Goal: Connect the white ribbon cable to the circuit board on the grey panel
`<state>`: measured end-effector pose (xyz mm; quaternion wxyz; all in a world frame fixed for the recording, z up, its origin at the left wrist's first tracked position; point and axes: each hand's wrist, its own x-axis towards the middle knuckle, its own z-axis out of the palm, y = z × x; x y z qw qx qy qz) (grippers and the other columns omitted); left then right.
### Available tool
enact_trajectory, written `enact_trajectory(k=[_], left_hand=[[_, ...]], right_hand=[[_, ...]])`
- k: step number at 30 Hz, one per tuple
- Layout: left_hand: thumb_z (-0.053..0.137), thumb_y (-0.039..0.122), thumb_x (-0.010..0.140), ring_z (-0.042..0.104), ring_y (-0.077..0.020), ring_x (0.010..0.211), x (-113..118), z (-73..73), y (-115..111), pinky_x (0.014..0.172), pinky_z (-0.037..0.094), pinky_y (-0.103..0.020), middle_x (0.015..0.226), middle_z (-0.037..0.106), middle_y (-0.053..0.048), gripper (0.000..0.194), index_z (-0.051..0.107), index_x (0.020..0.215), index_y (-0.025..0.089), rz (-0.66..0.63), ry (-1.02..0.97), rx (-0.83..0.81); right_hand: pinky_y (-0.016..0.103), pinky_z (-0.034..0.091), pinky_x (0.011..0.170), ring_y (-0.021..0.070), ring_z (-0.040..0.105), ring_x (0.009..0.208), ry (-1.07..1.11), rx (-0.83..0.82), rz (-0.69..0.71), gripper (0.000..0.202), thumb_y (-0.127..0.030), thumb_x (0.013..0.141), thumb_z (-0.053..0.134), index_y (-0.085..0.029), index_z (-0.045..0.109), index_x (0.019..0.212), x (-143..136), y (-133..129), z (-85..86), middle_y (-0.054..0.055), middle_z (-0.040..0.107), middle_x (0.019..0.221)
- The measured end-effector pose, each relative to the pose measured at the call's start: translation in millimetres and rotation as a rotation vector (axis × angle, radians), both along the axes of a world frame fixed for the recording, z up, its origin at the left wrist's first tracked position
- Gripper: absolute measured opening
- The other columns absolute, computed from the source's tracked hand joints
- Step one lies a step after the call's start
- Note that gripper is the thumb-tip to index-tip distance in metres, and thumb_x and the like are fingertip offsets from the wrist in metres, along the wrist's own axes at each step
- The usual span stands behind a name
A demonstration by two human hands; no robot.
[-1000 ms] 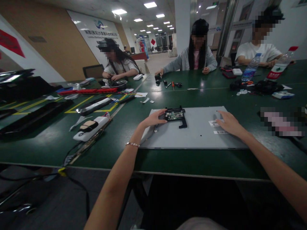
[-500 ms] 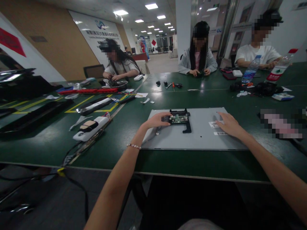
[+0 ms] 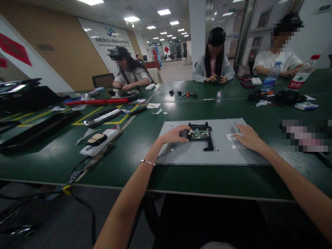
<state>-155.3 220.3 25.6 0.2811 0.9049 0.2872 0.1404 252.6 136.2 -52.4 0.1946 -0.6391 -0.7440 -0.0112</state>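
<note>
A flat grey metal panel point(image 3: 178, 157) lies on the green table in front of me. On it sits a black plastic bracket point(image 3: 209, 145) carrying a green circuit board point(image 3: 199, 133). My left hand point(image 3: 177, 135) grips the left side of the bracket between thumb and fingers. Beneath that hand, a thin cable with a small white connector point(image 3: 172, 149) rests on the panel. My right hand point(image 3: 247, 136) lies with its fingers apart on the panel's right part, beside white labels point(image 3: 231, 137).
To my left are a white power strip-like device point(image 3: 100, 142) with cables, and long black trays point(image 3: 44, 129). Small tools point(image 3: 188, 96) lie farther back. Water bottles point(image 3: 271, 79) stand at right, near a blurred pinkish object point(image 3: 302, 136). Three people sit across the table.
The bracket with its circuit board has shifted right and slightly towards me across the panel, with my left hand on it. My right hand has stayed in about the same place.
</note>
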Motion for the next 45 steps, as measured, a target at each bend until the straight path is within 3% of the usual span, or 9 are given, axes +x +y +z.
enact_trajectory(k=[6, 17, 22, 26, 29, 34, 41, 45], left_hand=[[0.071, 0.042, 0.077, 0.041, -0.0273, 0.137, 0, 4.1, -6, 0.117, 0.028, -0.045, 0.148, 0.045, -0.008, 0.063, 0.054, 0.135, 0.025, -0.070, -0.005, -0.067], [0.071, 0.039, 0.077, 0.041, -0.0277, 0.136, 4, 3.7, -9, 0.116, 0.029, -0.047, 0.145, 0.046, -0.009, 0.063, 0.052, 0.135, 0.025, -0.063, -0.010, -0.043], [0.073, 0.047, 0.074, 0.028, -0.0341, 0.143, 6, 0.6, -11, 0.117, 0.026, -0.051, 0.155, 0.030, -0.012, 0.072, 0.049, 0.138, 0.024, 0.035, 0.082, -0.043], [0.075, 0.055, 0.070, 0.011, -0.0367, 0.149, 6, -4.4, -9, 0.120, 0.018, -0.053, 0.163, 0.010, -0.013, 0.102, 0.026, 0.153, 0.024, 0.082, 0.112, -0.039], [0.074, 0.055, 0.070, 0.015, -0.0348, 0.149, 6, -4.6, -9, 0.122, 0.014, -0.050, 0.163, 0.013, -0.015, 0.111, 0.014, 0.157, 0.020, 0.054, 0.098, -0.031], [0.073, 0.056, 0.072, 0.021, -0.0348, 0.147, 8, 0.6, -12, 0.121, 0.016, -0.052, 0.161, 0.022, -0.014, 0.104, 0.022, 0.156, 0.021, 0.004, 0.144, -0.052], [0.073, 0.060, 0.071, 0.014, -0.0350, 0.149, 10, 1.4, -12, 0.122, 0.013, -0.052, 0.163, 0.017, -0.012, 0.106, 0.021, 0.156, 0.024, -0.009, 0.190, -0.060], [0.072, 0.062, 0.071, 0.011, -0.0368, 0.149, 11, -0.1, -13, 0.121, 0.013, -0.053, 0.164, 0.013, -0.012, 0.106, 0.023, 0.156, 0.023, 0.009, 0.237, -0.073]], right_hand=[[0.057, 0.041, 0.105, 0.0378, 0.047, 0.131, -0.006, -0.018, -0.050, 0.058, -0.048, 0.093, 0.038, -0.021, 0.044, 0.144, 0, 0, -3.6, 0.015, 0.054, 0.141], [0.058, 0.040, 0.105, 0.0381, 0.045, 0.132, -0.045, -0.044, -0.055, 0.057, -0.050, 0.094, 0.037, -0.021, 0.048, 0.142, 5, 4, -10.3, 0.015, 0.052, 0.143], [0.061, 0.040, 0.104, 0.0397, 0.040, 0.136, -0.054, -0.079, -0.062, 0.061, -0.053, 0.095, 0.033, -0.017, 0.049, 0.141, 8, 7, -14.1, 0.019, 0.047, 0.147], [0.062, 0.040, 0.104, 0.0398, 0.039, 0.137, -0.045, -0.077, -0.045, 0.061, -0.054, 0.095, 0.033, -0.017, 0.049, 0.141, 10, 8, -15.5, 0.018, 0.048, 0.146], [0.063, 0.040, 0.103, 0.0404, 0.039, 0.136, -0.037, -0.071, -0.045, 0.058, -0.054, 0.094, 0.035, -0.020, 0.051, 0.139, 10, 7, -14.8, 0.017, 0.049, 0.145], [0.063, 0.040, 0.103, 0.0405, 0.039, 0.137, -0.015, -0.070, -0.049, 0.055, -0.054, 0.094, 0.035, -0.024, 0.052, 0.137, 7, 3, -11.0, 0.014, 0.050, 0.145], [0.064, 0.040, 0.102, 0.0416, 0.039, 0.136, -0.036, -0.115, -0.050, 0.058, -0.053, 0.094, 0.034, -0.020, 0.051, 0.138, 4, 0, -4.0, 0.018, 0.048, 0.145], [0.063, 0.039, 0.103, 0.0398, 0.042, 0.135, -0.020, -0.061, -0.060, 0.056, -0.049, 0.093, 0.038, -0.018, 0.051, 0.138, 1, -2, 2.1, 0.018, 0.051, 0.143]])
